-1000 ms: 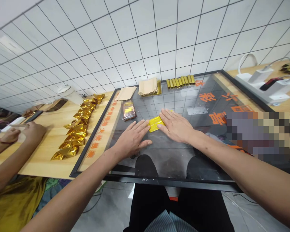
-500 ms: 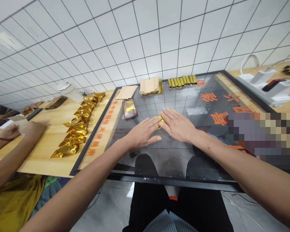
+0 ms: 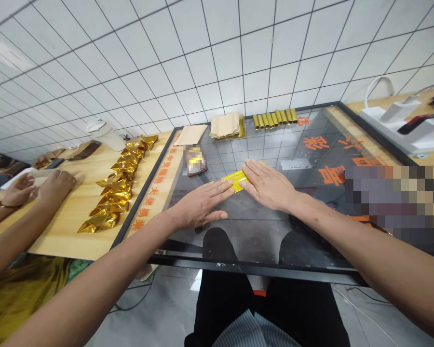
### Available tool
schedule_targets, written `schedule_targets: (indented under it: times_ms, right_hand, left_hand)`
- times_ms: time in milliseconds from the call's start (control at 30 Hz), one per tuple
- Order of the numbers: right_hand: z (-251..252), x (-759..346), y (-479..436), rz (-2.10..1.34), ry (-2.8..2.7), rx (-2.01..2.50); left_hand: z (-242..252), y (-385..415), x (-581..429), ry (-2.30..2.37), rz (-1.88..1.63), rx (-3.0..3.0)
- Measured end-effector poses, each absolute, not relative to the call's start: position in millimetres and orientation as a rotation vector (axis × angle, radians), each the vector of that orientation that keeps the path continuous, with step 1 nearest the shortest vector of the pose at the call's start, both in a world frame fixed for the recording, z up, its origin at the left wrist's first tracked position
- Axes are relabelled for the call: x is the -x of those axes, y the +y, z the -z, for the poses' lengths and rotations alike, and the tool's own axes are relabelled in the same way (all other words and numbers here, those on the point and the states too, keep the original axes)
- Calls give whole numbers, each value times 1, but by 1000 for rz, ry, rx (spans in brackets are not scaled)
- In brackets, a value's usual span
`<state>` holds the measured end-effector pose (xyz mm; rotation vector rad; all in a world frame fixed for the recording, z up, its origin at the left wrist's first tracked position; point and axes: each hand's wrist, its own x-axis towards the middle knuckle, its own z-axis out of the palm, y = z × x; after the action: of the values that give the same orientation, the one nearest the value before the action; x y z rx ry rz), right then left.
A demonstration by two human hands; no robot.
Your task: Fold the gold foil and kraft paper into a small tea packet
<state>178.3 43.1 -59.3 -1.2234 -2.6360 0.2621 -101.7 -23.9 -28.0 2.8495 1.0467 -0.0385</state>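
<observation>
A small flat piece of shiny gold foil (image 3: 237, 181) lies on the dark glass panel (image 3: 253, 241) in front of me. My left hand (image 3: 198, 205) is open and palm down, with its fingertips on the foil's left end and the thumb held apart. Across the right end of the foil rests my right hand (image 3: 269, 185), flat with fingers stretched out, hiding part of it. Behind my hands stands a row of short gold rolls (image 3: 275, 119). Beside the rolls is a stack of tan paper pieces (image 3: 224, 126) with gold foil under it.
More tan paper (image 3: 191, 135) and a small dark packet (image 3: 195, 160) lie at the panel's left. Several crumpled gold foil packets (image 3: 101, 222) line the wooden table. A co-worker's hands (image 3: 56, 188) and a white cup (image 3: 104, 135) are further left. A power strip (image 3: 386, 127) sits right.
My left hand has slid left and slightly down, apart from my right hand. More of the gold foil shows between them. My right hand stays nearly in place.
</observation>
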Motion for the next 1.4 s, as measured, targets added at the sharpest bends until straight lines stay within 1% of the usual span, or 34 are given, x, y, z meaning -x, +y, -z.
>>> schedule_targets:
  times_ms: [267, 500, 733, 1067, 1400]
  right_hand:
    - [61, -179, 47, -265, -2618, 1201]
    - [61, -182, 51, -297, -2602, 1163]
    - [59, -181, 49, -286, -2610, 1179]
    - [62, -181, 50, -240, -2607, 1174]
    - [59, -180, 47, -257, -2597, 1189]
  left_hand:
    - [20, -15, 104, 906, -36, -2901]
    - [22, -14, 105, 896, -95, -2917]
    - [12, -14, 91, 978, -23, -2962]
    - [8, -11, 52, 1206, 214, -3136]
    - [10, -11, 50, 1239, 242, -3150]
